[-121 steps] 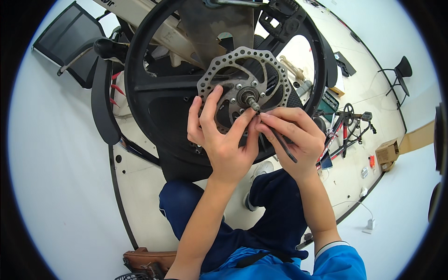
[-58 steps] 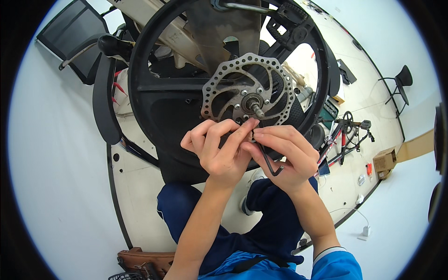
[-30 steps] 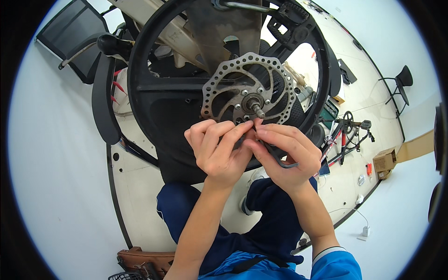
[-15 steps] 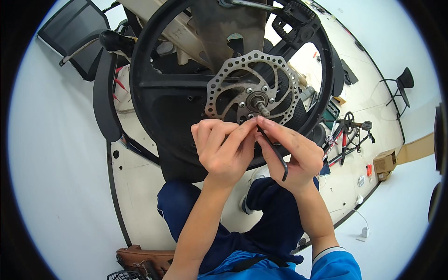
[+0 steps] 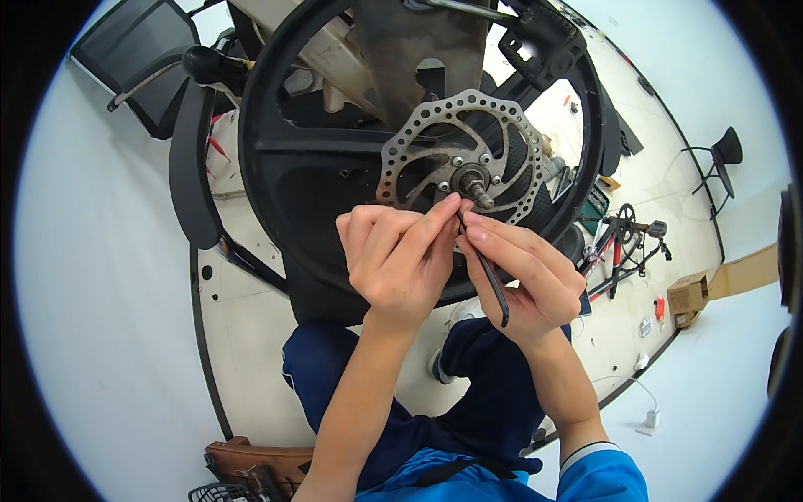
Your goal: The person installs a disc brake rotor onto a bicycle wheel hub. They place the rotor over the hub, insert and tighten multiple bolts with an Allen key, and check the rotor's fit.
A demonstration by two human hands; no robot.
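Note:
A black L-shaped hex key lies in my right hand, pinched by the fingers, its bent end pointing down toward my wrist. At the key's upper end, the fingertips of my left hand are closed together; whatever they pinch is hidden. Both hands meet at the lower edge of a drilled metal brake disc. Several bolts ring the disc's hub, and a threaded axle sticks out from it, just above my fingertips. Behind the disc is a black spoked wheel; my hands cover its lower part.
A bicycle pedal juts in at the upper right. An office chair stands at upper left, near a black saddle. To the right are a bike frame with a chainring, a cardboard box and a black chair.
The wheel and disc sit slightly farther right in view. My fingertips have shifted a little up and left, and the hex key now stands steeper, with more of its shaft showing.

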